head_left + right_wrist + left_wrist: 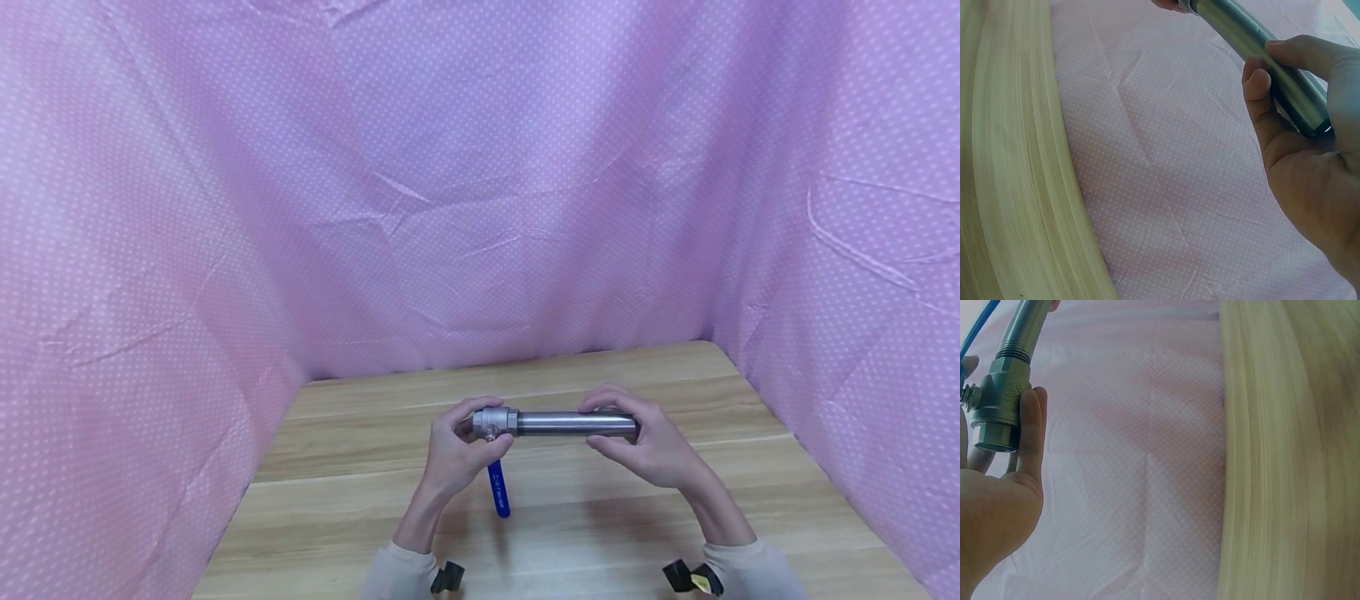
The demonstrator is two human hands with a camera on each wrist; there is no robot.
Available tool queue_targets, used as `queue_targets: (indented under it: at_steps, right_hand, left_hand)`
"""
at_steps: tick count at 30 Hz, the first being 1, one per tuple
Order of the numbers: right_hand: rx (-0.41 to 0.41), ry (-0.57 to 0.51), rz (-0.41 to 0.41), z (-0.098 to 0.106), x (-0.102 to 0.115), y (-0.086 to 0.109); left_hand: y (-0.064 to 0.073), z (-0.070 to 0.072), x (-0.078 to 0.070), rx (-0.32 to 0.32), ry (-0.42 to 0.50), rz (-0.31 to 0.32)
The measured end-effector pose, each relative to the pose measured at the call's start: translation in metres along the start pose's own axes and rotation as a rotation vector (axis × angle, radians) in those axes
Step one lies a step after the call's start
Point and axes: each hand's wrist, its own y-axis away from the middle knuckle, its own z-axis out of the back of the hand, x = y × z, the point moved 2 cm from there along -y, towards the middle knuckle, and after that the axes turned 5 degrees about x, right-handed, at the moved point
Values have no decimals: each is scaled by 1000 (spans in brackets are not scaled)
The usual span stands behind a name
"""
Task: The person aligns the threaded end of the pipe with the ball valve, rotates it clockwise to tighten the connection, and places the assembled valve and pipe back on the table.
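A metal ball valve (pixel 495 419) with a blue lever handle (pixel 498 490) is joined to a straight steel pipe (pixel 555 423). Both are held level above the table, the lever pointing toward the person. My left hand (pixel 459 454) grips the valve body, thumb on the near side and fingers on the far side. The right hand (pixel 652 442) holds the pipe near its right end, between thumb and fingers. In the left wrist view, threads (pixel 1015 350) show where the pipe meets the valve (pixel 1004 400). The right wrist view shows the pipe's end (pixel 1316 125) close to the palm.
A light wooden table (pixel 360 533) lies beneath the hands. Pink dotted cloth (pixel 480 208) hangs behind it and along both sides. Black straps (pixel 447 577) sit at the wrists over pale sleeves (pixel 401 575).
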Motion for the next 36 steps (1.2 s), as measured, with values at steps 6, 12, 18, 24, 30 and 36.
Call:
queue_targets:
  at_steps: [6, 12, 18, 24, 30, 36]
  right_hand:
    - [-19, 14, -19, 0, 2, 1]
    - [9, -40, -60, 0, 5, 0]
    - [27, -87, -59, -1, 4, 0]
    - [27, -96, -9, -1, -1, 1]
    - [-8, -25, -18, 0, 0, 2]
    - [-14, 2, -5, -1, 0, 3]
  left_hand:
    - [0, -1, 0, -5, -3, -2]
    - [1, -1, 0, -7, 0, -3]
    - [1, -1, 1, -6, -3, -4]
    - [1, -1, 0, -7, -3, 6]
    - [0, -3, -1, 0, 3, -4]
    - [2, -2, -1, -4, -2, 14]
